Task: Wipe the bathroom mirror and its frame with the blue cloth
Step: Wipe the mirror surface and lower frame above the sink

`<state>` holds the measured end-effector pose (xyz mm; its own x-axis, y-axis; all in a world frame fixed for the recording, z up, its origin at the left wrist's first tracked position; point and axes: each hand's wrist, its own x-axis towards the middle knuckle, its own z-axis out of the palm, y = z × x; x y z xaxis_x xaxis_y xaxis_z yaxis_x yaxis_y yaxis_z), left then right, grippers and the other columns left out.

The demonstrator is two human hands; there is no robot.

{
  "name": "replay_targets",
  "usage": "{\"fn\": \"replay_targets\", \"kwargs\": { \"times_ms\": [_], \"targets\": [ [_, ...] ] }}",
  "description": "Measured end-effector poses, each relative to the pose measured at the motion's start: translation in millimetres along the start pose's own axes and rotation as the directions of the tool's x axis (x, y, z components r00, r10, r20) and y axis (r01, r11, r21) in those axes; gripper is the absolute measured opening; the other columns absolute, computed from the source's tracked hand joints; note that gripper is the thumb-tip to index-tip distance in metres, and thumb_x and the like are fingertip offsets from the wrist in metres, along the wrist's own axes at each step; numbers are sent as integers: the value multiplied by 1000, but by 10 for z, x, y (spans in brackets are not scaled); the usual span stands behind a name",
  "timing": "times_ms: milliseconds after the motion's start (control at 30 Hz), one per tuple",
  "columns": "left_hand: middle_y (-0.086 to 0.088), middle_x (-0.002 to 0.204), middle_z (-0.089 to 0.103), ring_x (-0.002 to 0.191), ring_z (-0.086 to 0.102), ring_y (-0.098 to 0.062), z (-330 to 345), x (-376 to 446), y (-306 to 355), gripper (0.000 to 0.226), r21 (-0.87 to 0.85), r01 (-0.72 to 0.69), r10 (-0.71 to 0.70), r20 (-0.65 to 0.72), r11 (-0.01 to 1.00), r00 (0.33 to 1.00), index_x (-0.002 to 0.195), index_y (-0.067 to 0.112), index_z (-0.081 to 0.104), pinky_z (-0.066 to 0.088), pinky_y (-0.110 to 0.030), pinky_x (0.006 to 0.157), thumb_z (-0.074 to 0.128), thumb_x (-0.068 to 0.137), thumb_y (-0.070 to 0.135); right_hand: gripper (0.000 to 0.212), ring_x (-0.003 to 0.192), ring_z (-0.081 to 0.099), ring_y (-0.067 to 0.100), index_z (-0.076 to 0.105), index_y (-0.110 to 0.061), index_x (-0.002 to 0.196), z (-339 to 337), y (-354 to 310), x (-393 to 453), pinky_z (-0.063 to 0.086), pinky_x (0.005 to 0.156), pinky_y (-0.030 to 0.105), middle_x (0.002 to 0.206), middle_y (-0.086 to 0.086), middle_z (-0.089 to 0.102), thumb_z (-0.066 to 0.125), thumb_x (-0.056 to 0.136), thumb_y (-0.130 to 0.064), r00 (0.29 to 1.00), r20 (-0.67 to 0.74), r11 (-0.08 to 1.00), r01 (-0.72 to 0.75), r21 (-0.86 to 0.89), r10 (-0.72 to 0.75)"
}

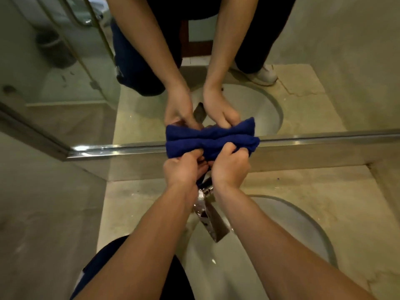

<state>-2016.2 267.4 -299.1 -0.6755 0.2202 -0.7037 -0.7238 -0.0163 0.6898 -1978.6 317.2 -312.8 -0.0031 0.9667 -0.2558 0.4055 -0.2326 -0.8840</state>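
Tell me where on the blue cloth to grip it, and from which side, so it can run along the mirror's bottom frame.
Grip the blue cloth along its near, lower edge, coming from below over the tap, as the left hand and right hand do now. It is bunched into a wide roll lying along the metal frame, so holding the near edge probably leaves the far side free to press against frame and mirror.

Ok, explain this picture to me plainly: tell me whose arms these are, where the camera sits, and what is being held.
There is no machine here. A person wears one camera on the head, looking forward and down, so the lower arms are their own. The upper arms are only their reflection in the mirror. The left hand and right hand both grip a bunched blue cloth, held against the mirror's metal bottom frame. Below lie a stone counter, a sink and a chrome tap.
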Motion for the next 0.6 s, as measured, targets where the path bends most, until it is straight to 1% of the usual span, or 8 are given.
{"fn": "replay_targets", "kwargs": {
  "times_ms": [100, 167, 233, 300, 367, 433, 500, 600],
  "targets": [
    [-9, 78, 64, 69, 66, -20, -471, 174, 287, 8, -25, -21, 19, -80, 999, 997, 86, 5, 60, 60, -25, 58, 60, 90, -2, 28, 81, 58, 27, 56, -5, 94, 379, -27, -416, 45, 74, 32, 89, 4, 60, 41, 95, -28, 990, 142, 1000, -9, 12, 7],
    [-12, 87, 67, 72, 67, -20, -778, 269, 442, 5, -39, -58, 53, -138, 998, 989, 93, 5, 62, 61, -24, 59, 60, 91, 2, 41, 81, 66, 33, 58, -6, 92, 631, -27, -691, 55, 78, 43, 91, 10, 69, 37, 85, -41, 960, 281, 999, -12, 52, -3],
    [-14, 89, 69, 70, 68, -20, -999, 327, 526, 11, -68, -112, 96, -198, 991, 975, 102, 4, 63, 60, -26, 61, 60, 91, 3, 43, 81, 68, 34, 58, -10, 91, 793, -15, -894, 57, 77, 49, 89, 12, 70, 35, 80, -45, 922, 386, 998, 4, 57, -26],
    [-14, 87, 68, 66, 66, -20, -1079, 320, 538, 15, -103, -133, 109, -211, 986, 971, 105, 4, 63, 58, -24, 56, 61, 90, 5, 40, 80, 69, 33, 59, -13, 85, 825, -9, -936, 57, 76, 51, 85, 11, 71, 36, 79, -45, 910, 412, 999, 25, 36, -38],
    [-13, 89, 67, 67, 65, -18, -1035, 297, 515, 8, -108, -143, 118, -210, 984, 970, 96, 9, 62, 58, -25, 54, 62, 89, 5, 33, 75, 70, 31, 61, -18, 75, 765, -18, -848, 57, 75, 51, 75, 7, 72, 39, 76, -43, 903, 430, 1000, 25, -3, -21],
    [-10, 92, 67, 75, 67, -20, -974, 294, 515, 14, -139, -173, 137, -234, 975, 962, 85, 16, 58, 58, -30, 61, 62, 89, 3, 27, 72, 71, 27, 64, -18, 67, 680, -37, -756, 58, 75, 51, 65, 3, 72, 47, 76, -38, 883, 469, 999, 26, -47, -1],
    [-10, 99, 68, 84, 68, -23, -946, 305, 527, 19, -217, -168, 114, -242, 962, 964, 85, 20, 55, 57, -35, 67, 64, 87, 3, 27, 75, 70, 27, 65, -18, 62, 622, -61, -722, 57, 77, 51, 64, 2, 72, 52, 70, -40, 881, 473, 997, 32, -65, 3],
    [-12, 105, 69, 88, 69, -25, -997, 241, 562, 16, -293, -139, 66, -245, 946, 967, 88, 17, 57, 54, -30, 59, 61, 87, 2, 34, 73, 68, 30, 65, -14, 60, 558, -64, -859, 56, 76, 53, 66, 5, 71, 53, 63, -45, 902, 430, 999, 45, -19, -32]
  ]
}}
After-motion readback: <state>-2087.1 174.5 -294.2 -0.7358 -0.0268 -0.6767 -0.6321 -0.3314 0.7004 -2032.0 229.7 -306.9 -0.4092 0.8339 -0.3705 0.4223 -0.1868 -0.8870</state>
